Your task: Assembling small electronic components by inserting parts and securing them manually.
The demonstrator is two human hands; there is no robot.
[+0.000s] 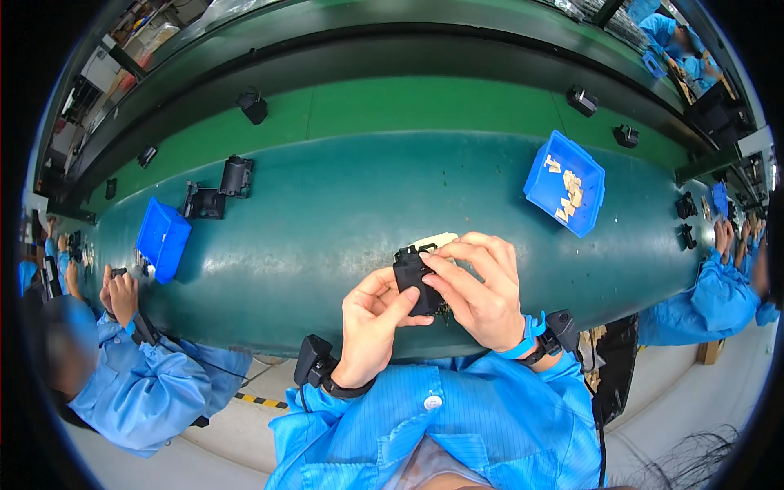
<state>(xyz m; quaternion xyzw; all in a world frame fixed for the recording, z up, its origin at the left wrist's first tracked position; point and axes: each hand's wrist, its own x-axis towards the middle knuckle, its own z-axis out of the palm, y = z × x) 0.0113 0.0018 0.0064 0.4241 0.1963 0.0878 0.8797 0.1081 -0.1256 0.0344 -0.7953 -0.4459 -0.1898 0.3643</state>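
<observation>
A small black plastic housing [419, 296] is held up just over the near edge of the green table, between my two hands. My left hand [371, 314] is closed round its left side and lower part, thumb across the front. At its upper right, the fingers of my right hand [482, 286] pinch the housing's top edge. A pale cream piece [443, 239] shows behind the top of the housing; whether my right fingers hold it too I cannot make out. Some thin gold-coloured bits show under the housing.
To the right, a blue bin [535, 186] holds several cream pieces. Left stands another blue bin [166, 245], with black plastic parts [236, 176] beside it. More black parts [252, 106] sit on the green belt behind. Co-workers [151, 384] sit at both sides.
</observation>
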